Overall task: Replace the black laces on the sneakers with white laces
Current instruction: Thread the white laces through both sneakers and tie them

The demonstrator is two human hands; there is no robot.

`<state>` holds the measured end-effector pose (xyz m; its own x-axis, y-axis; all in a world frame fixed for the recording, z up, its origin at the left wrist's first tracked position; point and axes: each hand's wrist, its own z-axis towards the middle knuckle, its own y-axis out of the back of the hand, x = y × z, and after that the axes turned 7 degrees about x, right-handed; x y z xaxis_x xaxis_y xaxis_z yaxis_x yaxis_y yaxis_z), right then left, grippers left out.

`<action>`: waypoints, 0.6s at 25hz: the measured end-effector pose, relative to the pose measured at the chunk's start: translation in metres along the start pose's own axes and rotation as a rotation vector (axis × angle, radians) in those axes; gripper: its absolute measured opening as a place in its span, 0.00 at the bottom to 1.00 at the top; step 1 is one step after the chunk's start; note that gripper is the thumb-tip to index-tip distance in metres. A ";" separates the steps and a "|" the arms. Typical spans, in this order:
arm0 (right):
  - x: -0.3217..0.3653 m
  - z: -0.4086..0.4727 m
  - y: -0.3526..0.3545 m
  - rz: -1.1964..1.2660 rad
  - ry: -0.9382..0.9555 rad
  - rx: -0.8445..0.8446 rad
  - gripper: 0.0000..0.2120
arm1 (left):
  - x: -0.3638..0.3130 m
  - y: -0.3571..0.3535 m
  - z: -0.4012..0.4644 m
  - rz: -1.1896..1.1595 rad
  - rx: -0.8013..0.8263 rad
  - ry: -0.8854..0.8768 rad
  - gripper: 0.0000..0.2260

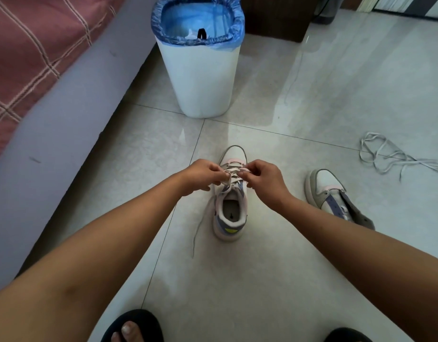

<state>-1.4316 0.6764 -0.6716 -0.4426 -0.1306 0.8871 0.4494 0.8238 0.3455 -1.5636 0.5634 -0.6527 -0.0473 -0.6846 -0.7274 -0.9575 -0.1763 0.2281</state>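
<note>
Lacing underway: left hand (pixel 200 177) and right hand (pixel 264 180) both pinching white flat lace (pixel 231 177) on grey-white centre sneaker (pixel 231 213); second unlaced sneaker (pixel 336 198) and loose white lace (pixel 395 157) still pending.

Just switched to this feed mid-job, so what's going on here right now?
A person is lacing the middle sneaker on the tiled floor. The left hand and right hand each pinch the white lace over its eyelets. A second sneaker lies to the right with no lace visible in it, and a loose lace lies beyond it. A white bin stands ahead.
</note>
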 end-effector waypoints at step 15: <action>0.006 0.000 0.014 0.960 -0.450 -0.029 0.06 | 0.015 0.058 -0.006 -0.510 -0.627 0.186 0.09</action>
<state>-1.4284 0.6874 -0.6612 -0.1360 0.7888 0.5994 0.7789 0.4590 -0.4274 -1.6178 0.5386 -0.6468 0.4498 -0.5100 -0.7332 -0.5098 -0.8206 0.2581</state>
